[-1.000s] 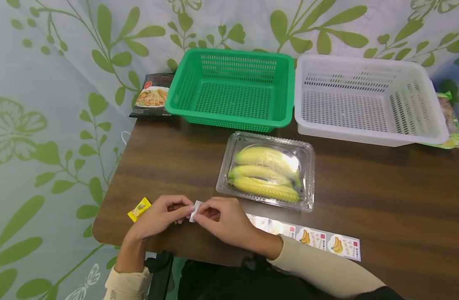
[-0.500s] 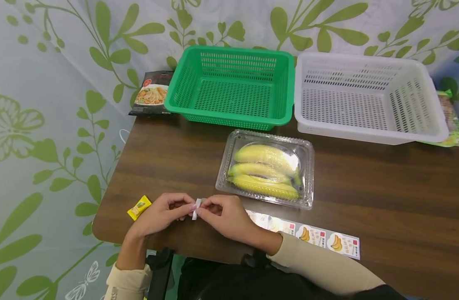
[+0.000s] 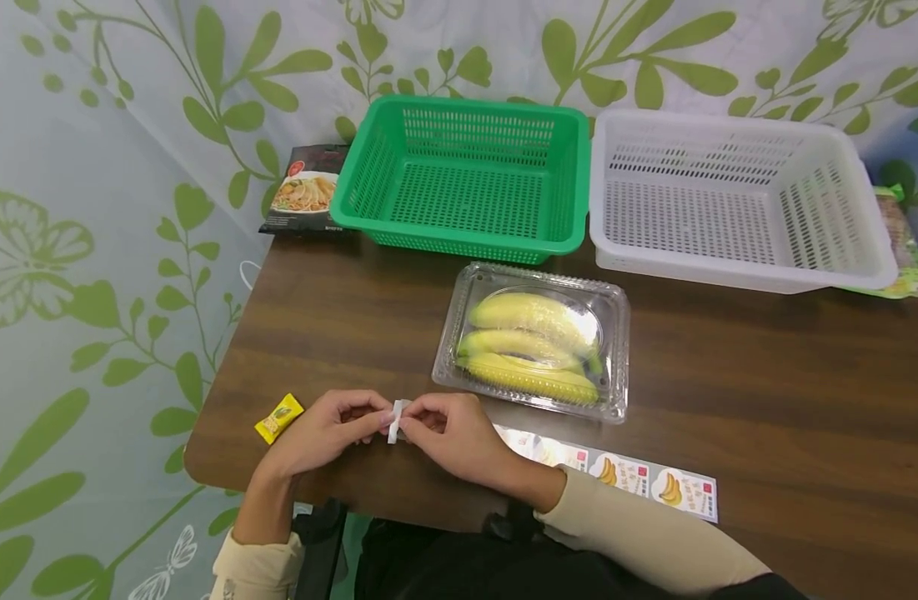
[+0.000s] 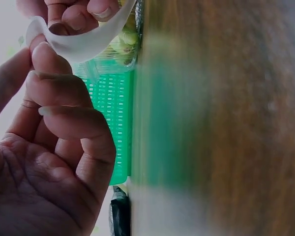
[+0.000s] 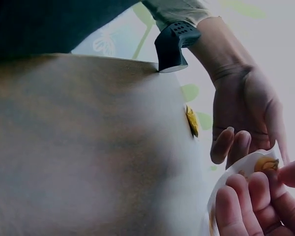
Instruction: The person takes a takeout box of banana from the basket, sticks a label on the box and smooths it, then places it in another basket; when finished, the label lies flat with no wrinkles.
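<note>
Both hands hold a strip of white stickers printed with bananas [image 3: 616,472]. The left hand [image 3: 334,429] pinches its raised end [image 3: 394,422] between thumb and fingers. Close against it, the right hand [image 3: 454,433] pinches the same end from the other side. In the left wrist view the strip [image 4: 83,45] curves between the fingertips of both hands. Its banana print [image 5: 267,164] shows between the hands in the right wrist view. The strip's other end lies on the table, partly hidden under the right forearm. Beyond the hands sits a lidded clear plastic box [image 3: 617,350] of bananas [image 3: 529,379].
A small yellow packet [image 3: 279,418] lies left of the left hand. At the back stand a green basket [image 3: 459,237] and a white basket [image 3: 736,271]. A black food packet [image 3: 304,196] and a green packet [image 3: 909,250] lie beside them. The table's left edge is near.
The raised strip end has turned from a wider white face to a narrow upright edge and shifted slightly right. Both hands keep pinching it; the strip's printed end has slid slightly left.
</note>
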Demonstrator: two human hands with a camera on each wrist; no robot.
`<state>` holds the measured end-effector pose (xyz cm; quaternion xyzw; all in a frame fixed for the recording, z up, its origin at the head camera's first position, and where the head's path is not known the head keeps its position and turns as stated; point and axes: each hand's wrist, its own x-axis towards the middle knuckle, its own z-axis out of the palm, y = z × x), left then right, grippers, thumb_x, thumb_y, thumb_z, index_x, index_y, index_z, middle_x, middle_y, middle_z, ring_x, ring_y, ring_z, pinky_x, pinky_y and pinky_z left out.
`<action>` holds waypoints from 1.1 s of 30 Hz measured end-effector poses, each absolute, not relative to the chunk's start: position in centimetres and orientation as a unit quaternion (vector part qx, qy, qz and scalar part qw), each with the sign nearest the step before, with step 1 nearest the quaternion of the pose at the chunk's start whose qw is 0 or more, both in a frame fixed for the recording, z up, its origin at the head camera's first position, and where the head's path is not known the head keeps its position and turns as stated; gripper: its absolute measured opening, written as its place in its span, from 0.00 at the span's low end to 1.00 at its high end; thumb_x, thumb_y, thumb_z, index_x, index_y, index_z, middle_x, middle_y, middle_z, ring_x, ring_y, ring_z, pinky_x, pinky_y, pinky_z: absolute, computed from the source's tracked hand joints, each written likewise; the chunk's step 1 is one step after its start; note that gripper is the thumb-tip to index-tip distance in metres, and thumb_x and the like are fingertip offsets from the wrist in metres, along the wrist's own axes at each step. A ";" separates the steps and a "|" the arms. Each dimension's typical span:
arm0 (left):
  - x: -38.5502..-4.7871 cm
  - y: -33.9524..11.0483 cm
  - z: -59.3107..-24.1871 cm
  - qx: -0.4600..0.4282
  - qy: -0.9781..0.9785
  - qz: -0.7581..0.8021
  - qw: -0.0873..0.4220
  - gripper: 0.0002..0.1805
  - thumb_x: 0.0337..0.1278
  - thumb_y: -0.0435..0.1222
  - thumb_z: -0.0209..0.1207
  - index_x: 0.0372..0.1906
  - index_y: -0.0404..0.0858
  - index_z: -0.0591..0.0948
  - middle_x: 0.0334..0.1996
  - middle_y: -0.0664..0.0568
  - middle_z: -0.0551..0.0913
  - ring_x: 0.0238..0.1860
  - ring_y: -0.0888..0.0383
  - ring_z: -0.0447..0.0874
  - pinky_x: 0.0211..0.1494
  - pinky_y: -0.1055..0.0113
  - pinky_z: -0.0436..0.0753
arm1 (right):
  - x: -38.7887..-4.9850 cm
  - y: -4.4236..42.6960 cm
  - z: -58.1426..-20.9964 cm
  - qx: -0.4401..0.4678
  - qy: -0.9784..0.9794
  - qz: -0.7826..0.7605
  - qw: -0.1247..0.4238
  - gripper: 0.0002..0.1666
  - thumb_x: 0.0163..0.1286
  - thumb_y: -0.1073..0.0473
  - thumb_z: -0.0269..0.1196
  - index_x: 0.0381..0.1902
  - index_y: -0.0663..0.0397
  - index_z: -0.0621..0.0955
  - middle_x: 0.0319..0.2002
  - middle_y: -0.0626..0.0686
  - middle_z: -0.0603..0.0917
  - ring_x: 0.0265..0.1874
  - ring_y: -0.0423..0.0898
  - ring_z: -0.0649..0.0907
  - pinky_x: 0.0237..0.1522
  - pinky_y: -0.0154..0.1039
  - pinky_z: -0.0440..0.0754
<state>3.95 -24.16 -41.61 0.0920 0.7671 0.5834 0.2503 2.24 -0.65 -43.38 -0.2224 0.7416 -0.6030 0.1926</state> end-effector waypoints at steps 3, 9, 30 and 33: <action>4.2 -24.1 -41.7 0.089 0.768 0.582 0.252 0.08 0.75 0.40 0.58 0.41 0.43 0.86 0.34 0.42 0.81 0.32 0.51 0.77 0.38 0.61 0.81 | 2.5 -0.6 -43.4 -0.223 0.743 -0.601 0.191 0.06 0.73 0.57 0.65 0.39 0.49 0.89 0.31 0.42 0.88 0.28 0.37 0.85 0.32 0.35 0.82; 4.7 -24.1 -41.8 0.094 0.763 0.582 0.265 0.09 0.76 0.40 0.57 0.41 0.43 0.85 0.34 0.39 0.81 0.32 0.50 0.76 0.38 0.60 0.80 | 3.1 -0.6 -43.5 -0.218 0.724 -0.619 0.213 0.08 0.73 0.53 0.66 0.39 0.49 0.89 0.32 0.44 0.88 0.28 0.38 0.86 0.32 0.36 0.84; 4.0 -23.7 -40.9 0.098 0.780 0.567 0.248 0.08 0.74 0.39 0.59 0.39 0.46 0.88 0.34 0.51 0.85 0.33 0.41 0.78 0.39 0.57 0.81 | 2.5 -0.5 -43.1 -0.252 0.747 -0.589 0.180 0.07 0.72 0.58 0.66 0.38 0.50 0.90 0.32 0.41 0.88 0.29 0.36 0.86 0.34 0.34 0.85; 3.6 -23.6 -40.7 0.102 0.779 0.569 0.243 0.08 0.74 0.39 0.60 0.40 0.46 0.88 0.35 0.51 0.86 0.33 0.42 0.79 0.38 0.57 0.81 | 2.1 -0.3 -43.0 -0.256 0.754 -0.583 0.161 0.07 0.71 0.60 0.65 0.38 0.51 0.90 0.33 0.42 0.88 0.29 0.36 0.85 0.34 0.34 0.84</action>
